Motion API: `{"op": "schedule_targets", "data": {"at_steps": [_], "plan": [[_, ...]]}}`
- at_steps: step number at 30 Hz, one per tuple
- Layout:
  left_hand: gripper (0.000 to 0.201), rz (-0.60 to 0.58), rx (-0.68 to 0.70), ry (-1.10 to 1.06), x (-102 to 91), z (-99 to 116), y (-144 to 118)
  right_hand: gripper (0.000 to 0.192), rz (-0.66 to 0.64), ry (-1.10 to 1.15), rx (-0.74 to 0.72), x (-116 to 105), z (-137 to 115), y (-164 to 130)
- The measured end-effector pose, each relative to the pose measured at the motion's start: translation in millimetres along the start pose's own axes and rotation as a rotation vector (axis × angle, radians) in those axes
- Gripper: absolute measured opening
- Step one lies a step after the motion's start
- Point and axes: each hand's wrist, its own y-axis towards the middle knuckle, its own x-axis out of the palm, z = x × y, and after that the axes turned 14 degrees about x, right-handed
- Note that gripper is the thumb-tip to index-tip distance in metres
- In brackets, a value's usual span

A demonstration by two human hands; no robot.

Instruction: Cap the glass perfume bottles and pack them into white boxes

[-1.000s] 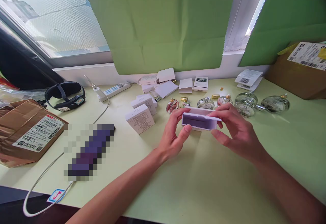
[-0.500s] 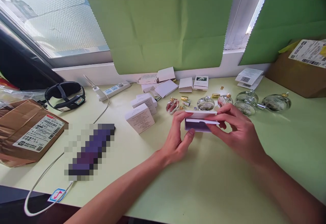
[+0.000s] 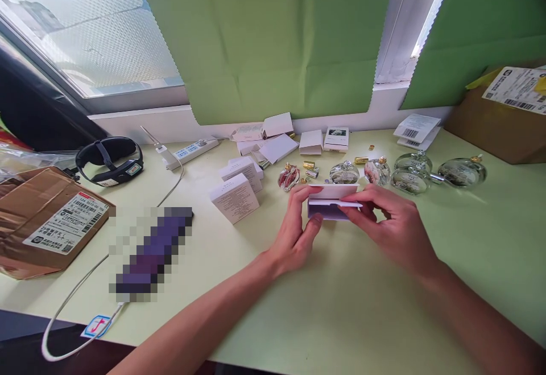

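Note:
A small white cardboard box [image 3: 330,201] with an open end flap is held between both my hands just above the pale green table [image 3: 341,306]. My left hand [image 3: 296,233] grips its left end with thumb below and fingers behind. My right hand [image 3: 390,224] holds the right end, fingers pressing the flap down over the purple-shaded opening. Behind the box lies a row of round glass perfume bottles [image 3: 343,173] with gold caps.
Closed white boxes [image 3: 234,197] lie left of my hands, more white boxes [image 3: 311,141] by the windowsill. A power strip [image 3: 191,152], black headband [image 3: 108,160], brown parcels [image 3: 46,221] [image 3: 503,119], a white cable [image 3: 72,301] and a blurred dark item [image 3: 149,252] surround them.
The box's flap has been folded down, narrowing the opening, and the box has dropped slightly toward the table. Both hands stay on it.

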Motion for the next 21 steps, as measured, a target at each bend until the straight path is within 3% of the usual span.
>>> {"op": "schedule_targets", "data": {"at_steps": [6, 12, 21], "plan": [[0.039, 0.012, -0.018, 0.004, 0.4, 1.0, 0.8, 0.008, -0.020, 0.002, 0.018, 0.8, -1.8, 1.2], [0.040, 0.037, -0.045, -0.010, 0.3, 1.4, 1.7, 0.021, -0.067, 0.143, 0.156, 4.2, 1.7, -1.7], [0.041, 0.041, -0.056, -0.015, -0.2, 1.9, 3.2, 0.028, -0.026, 0.247, 0.235, 7.5, 8.2, 0.9]]}}
